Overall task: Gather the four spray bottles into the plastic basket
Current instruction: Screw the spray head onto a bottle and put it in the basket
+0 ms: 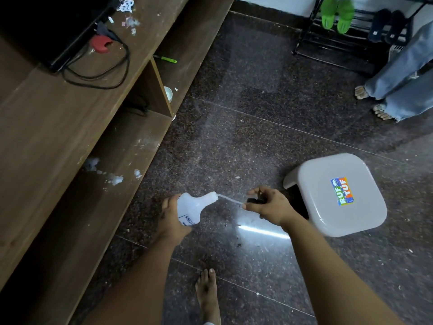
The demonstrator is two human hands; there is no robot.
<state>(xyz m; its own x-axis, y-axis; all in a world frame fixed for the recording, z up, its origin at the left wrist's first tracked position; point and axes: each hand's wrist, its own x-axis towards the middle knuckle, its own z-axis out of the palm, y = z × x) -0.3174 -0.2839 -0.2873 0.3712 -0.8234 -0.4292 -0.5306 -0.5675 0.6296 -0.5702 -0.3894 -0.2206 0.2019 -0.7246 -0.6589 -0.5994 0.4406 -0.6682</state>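
Bare forearms reach up from the bottom of the frame, with a bare foot (207, 294) on the floor between them. Just below frame center, the left hand (172, 215) wraps its fingers around the base of a spray bottle (193, 207), a translucent white plastic body with a rounded shoulder narrowing to a neck and a printed label near the bottom. It is held tilted, almost lying sideways in the air above the floor, neck pointing right. From the neck a thin clear dip tube (230, 200) runs to the black trigger head (255, 200), which is pulled out of the bottle; the right hand (269, 206) grips that head with curled fingers.

Beneath them lies a floor (246, 109) of dark speckled polished stone tiles, with thin joints, a bright streak of reflected light and scattered pale crumbs. At the right of the frame, near the right hand, stands a low grey plastic stool (337, 195) with a smooth rounded-square seat and a colourful sticker. Along the left runs a brown wood-grain shelf unit (77, 127) with open compartments, dusted with white fluff; its top carries a looped black cable (98, 73) and a red plug (100, 43), and a green-handled tool (167, 59) lies in one compartment. In the upper right, a black wire shoe rack (346, 41) holds green slippers (337, 15) and dark ones, and another person's legs in frayed blue jeans (403, 85) stand barefoot.
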